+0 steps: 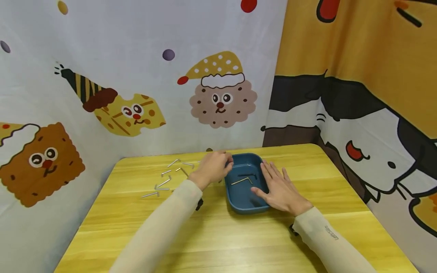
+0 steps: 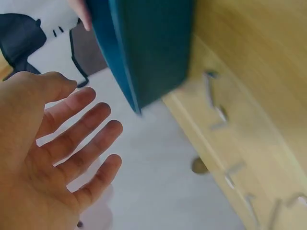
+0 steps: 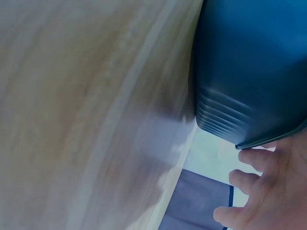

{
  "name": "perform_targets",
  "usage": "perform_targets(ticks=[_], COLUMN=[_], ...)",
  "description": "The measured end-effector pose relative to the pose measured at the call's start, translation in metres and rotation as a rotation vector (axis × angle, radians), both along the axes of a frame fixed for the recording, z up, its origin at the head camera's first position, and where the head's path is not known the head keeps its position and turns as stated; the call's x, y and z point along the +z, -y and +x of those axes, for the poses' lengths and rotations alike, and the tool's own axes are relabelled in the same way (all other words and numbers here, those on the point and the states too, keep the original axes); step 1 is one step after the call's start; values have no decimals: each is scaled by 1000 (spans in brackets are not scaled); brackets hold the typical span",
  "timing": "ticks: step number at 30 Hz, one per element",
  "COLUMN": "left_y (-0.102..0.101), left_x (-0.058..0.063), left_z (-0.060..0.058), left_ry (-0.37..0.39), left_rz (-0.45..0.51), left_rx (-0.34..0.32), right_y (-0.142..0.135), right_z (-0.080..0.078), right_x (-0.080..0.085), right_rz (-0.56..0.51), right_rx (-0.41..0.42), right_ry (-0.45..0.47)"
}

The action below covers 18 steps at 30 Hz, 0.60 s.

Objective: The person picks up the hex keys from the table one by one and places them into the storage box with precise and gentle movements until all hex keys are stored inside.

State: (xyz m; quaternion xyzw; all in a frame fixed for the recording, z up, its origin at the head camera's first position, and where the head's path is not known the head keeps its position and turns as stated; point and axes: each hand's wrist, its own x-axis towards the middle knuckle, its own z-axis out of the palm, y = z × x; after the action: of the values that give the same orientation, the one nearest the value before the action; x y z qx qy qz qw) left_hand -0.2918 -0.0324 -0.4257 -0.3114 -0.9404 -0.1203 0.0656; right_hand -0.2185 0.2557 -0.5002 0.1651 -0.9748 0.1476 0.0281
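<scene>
A blue rectangular box [image 1: 243, 196] stands on the table with two L-shaped hex keys inside: a black hex key [image 1: 248, 175] and a brass-toned one [image 1: 241, 181]. Over the box's left rim is my left hand [image 1: 211, 168]. The left wrist view shows that hand [image 2: 57, 158] with its fingers spread, slightly bent, and nothing in them. My right hand [image 1: 281, 189] rests on the box's right rim, fingers straight, thumb over the inside. Left of the box lie several silver hex keys [image 1: 164, 182], partly hidden by my left arm.
The wooden table [image 1: 218, 242] has its far edge close behind the box. Printed cloth [image 1: 136, 68] hangs behind the table and along its sides.
</scene>
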Motion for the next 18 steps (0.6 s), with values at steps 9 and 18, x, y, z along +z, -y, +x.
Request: perform_targets(ticks=[9,18], left_y=[55,91], left_x=[-16,-28], left_z=[4,24], left_ry=[57,154], left_rz=[24,-48], left_rx=[23,13], right_y=[-3,1], right_z=[0,1], right_x=[-1,-2], right_rz=[-3,-3], right_rx=[-9,-9], right_ry=[3,6])
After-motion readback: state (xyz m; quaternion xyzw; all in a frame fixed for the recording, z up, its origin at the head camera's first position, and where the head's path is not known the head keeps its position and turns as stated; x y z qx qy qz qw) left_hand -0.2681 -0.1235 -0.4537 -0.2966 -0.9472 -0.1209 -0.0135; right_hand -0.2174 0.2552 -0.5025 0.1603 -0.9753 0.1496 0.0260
